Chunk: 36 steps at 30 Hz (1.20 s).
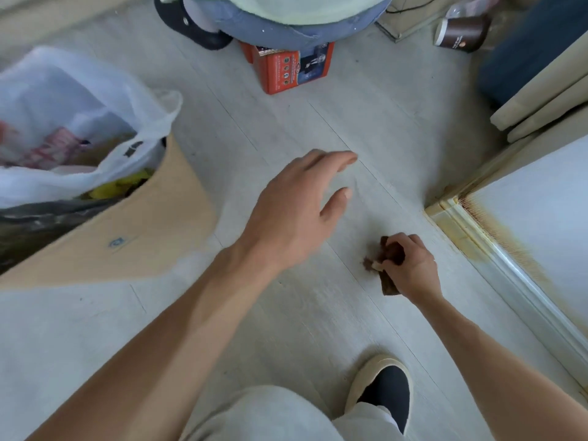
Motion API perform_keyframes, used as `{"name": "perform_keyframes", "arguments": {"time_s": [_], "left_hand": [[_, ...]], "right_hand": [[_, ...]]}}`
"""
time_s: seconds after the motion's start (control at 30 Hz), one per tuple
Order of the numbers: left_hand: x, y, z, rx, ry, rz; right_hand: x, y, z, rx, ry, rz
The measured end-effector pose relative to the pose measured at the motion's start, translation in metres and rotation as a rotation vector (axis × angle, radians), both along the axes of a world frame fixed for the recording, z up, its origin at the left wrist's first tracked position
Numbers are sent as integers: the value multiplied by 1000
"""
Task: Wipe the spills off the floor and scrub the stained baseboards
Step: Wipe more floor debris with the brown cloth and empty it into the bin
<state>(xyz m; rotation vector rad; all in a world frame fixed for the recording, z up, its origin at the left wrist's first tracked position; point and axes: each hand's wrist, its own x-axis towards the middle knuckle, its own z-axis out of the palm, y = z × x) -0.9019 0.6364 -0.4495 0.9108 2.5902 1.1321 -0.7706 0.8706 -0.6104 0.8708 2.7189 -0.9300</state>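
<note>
My right hand (410, 265) is closed around a dark brown crumpled cloth (392, 254) and presses it on the pale plank floor (286, 313). A small brown smear (368, 264) shows on the floor just left of the cloth. My left hand (299, 211) hovers above the floor in the middle of the view, fingers spread, holding nothing. Along the right edge runs a cream baseboard (458, 227) with orange-brown rust-like stains (496, 240) spreading onto the white panel beside it.
A tan bin (152, 230) lined with a white plastic bag (73, 100) of rubbish stands at the left. An orange box (289, 68) sits at the top middle under a seated person's clothing. A brown paper cup (463, 33) lies at the top right. My shoe (381, 389) is below.
</note>
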Motion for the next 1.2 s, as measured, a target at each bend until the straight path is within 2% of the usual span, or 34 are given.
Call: {"name": "perform_keyframes", "arguments": {"time_s": [0.1, 0.17, 0.2, 0.27, 0.37, 0.47, 0.57, 0.77, 0.97, 1.2], "left_hand": [[-12, -40, 70, -7, 382, 119], [-23, -67, 84, -108, 469, 273], [-30, -90, 95, -208, 437, 377], [-38, -124, 99, -468, 230, 506], [-38, -154, 94, -757, 6, 497], [-38, -174, 93, -877, -69, 421], [-37, -187, 96, -879, -116, 317], [-19, -182, 89, -815, 62, 250], [-5, -157, 80, -776, 114, 205], [24, -119, 79, -602, 99, 132]], "right_hand": [[-1, 1, 33, -142, 36, -164], [7, 10, 47, -268, 72, -327], [5, 9, 62, -347, 111, -377], [7, 10, 86, -452, 154, -476], [3, 11, 118, -531, 171, -485], [-8, 9, 149, -566, 177, -449], [-22, 4, 178, -634, 215, -408], [-55, -25, 235, -850, 248, -328], [-113, -92, 289, -943, 203, -73], [-167, -187, 332, -938, 129, 293]]}}
